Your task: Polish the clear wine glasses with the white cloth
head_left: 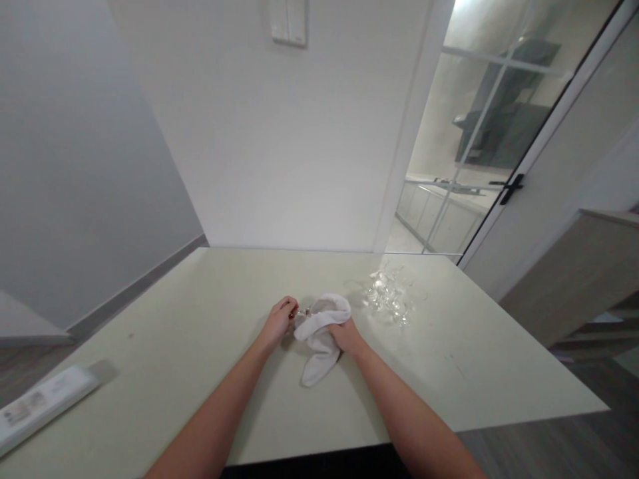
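Note:
Near the middle of the table, my left hand [280,318] is closed around one end of a small, clear, shiny item [301,317]. Its exact kind is too small to make out, and a reddish-brown spot shows by my fingertips. The item's other end runs into a white cloth [324,332]. My right hand [347,336] grips that cloth from the right, its fingers partly hidden in the folds. One loose end of the cloth hangs down toward me. To the right of my right hand lies a pile of clear, glittering pieces [389,298] with thin parts sticking out.
The pale table [200,372] backs onto a white panel [299,146]. A long white box [47,402] rests at the table's left edge. On the right are a glazed door with a black handle [512,189] and a wooden shelf unit [564,273].

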Demonstrator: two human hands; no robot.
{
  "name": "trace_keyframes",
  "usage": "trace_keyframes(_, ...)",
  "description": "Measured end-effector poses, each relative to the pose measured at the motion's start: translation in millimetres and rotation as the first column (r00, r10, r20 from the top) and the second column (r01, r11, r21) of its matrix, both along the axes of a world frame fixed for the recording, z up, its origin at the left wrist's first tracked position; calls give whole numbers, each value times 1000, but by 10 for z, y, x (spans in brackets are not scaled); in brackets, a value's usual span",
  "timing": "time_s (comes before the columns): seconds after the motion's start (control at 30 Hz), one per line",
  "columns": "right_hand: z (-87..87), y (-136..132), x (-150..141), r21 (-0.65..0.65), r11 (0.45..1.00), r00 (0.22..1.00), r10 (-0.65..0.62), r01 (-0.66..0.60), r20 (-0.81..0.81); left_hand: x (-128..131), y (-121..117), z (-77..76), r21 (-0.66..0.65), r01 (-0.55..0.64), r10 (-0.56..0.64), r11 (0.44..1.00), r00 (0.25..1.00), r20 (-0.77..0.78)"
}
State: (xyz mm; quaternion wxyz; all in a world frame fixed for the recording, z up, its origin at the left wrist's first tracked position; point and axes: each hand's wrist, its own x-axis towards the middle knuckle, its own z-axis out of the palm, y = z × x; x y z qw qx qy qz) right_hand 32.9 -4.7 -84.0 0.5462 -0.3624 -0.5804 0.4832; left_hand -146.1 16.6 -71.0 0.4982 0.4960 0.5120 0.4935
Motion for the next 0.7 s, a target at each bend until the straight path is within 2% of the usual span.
trace_keyframes(0.07, -12, 25, -17, -109, 994, 989, 0, -16, -148, -1, -15, 13, -45, 4, -2, 999, 999, 49)
trace_keyframes(0.13, -17, 46, -15, -158, 986, 976, 18, -53, -216, 12, -41, 31, -23, 11, -10, 1000, 999, 46)
trace_keyframes(0.23, -25, 46, 40, -93, 991, 991, 89, -98, -103, 43, -96, 54, 150, 8, 1, 989, 998, -62)
trace_keyframes(0.3, -41, 34, 92, -31, 990, 991, 137, -137, 8, 56, -146, 67, 296, 26, 23, 955, 987, -161)
trace_keyframes(0.4, -70, 27, 142, 11, 992, 989, 127, -128, 69, 53, -222, 85, 444, 77, 57, 893, 958, -280)
trace_keyframes(0.53, -78, 34, 154, 58, 993, 985, 96, -106, 142, 20, -266, 108, 507, 90, 110, 858, 930, -351)
trace_keyframes(0.7, -61, 45, 154, 84, 986, 973, 127, -146, 192, -11, -222, 135, 477, 70, 107, 876, 936, -334)
